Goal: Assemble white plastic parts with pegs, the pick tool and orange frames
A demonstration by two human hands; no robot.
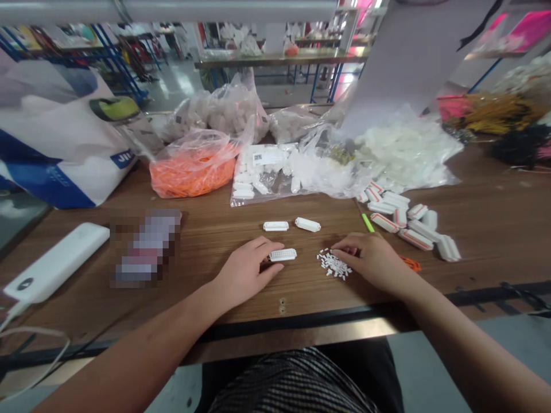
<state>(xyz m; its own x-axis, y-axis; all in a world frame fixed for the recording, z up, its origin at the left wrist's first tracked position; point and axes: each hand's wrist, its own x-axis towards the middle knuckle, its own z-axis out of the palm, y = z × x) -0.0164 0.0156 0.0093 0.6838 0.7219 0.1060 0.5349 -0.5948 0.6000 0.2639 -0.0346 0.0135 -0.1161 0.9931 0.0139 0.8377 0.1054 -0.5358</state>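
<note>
My left hand (pixel 243 269) is around the left end of a white connector housing (pixel 283 254) lying on the table. Its fingers are behind the housing and its thumb in front, and rows of small holes face up. At the right edge of a loose pile of tiny white plugs (pixel 334 265), my right hand (pixel 365 258) has its thumb and fingers drawn together. Whatever is between those fingertips is too small to make out. Two more white housings, one on the left (pixel 276 226) and one on the right (pixel 307 224), lie just behind the left hand's housing.
White housings with orange strips (pixel 415 226) are heaped at right, by a green-handled tool (pixel 367 222) and orange bands (pixel 411 263). Behind are bags of orange pieces (pixel 193 172) and white parts (pixel 400 152). A white power bank (pixel 58 261) and a blurred-out object (pixel 148 246) lie left.
</note>
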